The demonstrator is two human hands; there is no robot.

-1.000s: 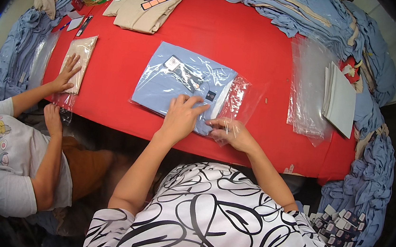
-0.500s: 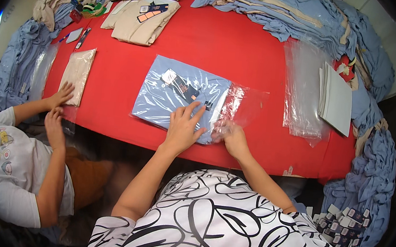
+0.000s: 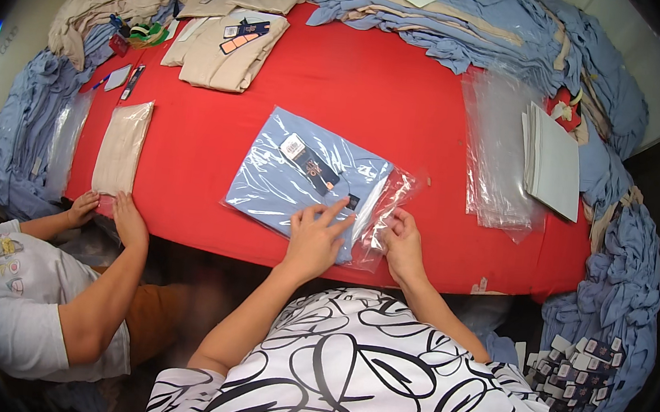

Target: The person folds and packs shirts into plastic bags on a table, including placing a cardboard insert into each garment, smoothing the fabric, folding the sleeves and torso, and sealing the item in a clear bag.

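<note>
A folded blue garment (image 3: 266,172) lies inside a clear plastic bag (image 3: 390,204) close to the table's near edge. Through the film shows a dark and white hang tag (image 3: 310,164). My left hand (image 3: 315,240) rests on the bag's near right part with its fingers spread. At the bag's loose right end, my right hand (image 3: 403,249) has thumb and fingers closed on the crinkled clear flap. A white strip shows along the garment's right side, next to the flap.
The table (image 3: 373,83) is covered in red. At left, a co-worker's hands (image 3: 128,220) touch a bagged beige garment (image 3: 123,146). Flat clear bags (image 3: 502,151) and white cards (image 3: 550,164) lie at right. Blue garments (image 3: 435,25) are heaped behind; folded beige ones (image 3: 229,57) lie back left.
The bagged garment has come slightly nearer and turned a little clockwise. Its flap reaches less far right, with my right hand still on it. The co-worker's hands moved to the beige package's near end.
</note>
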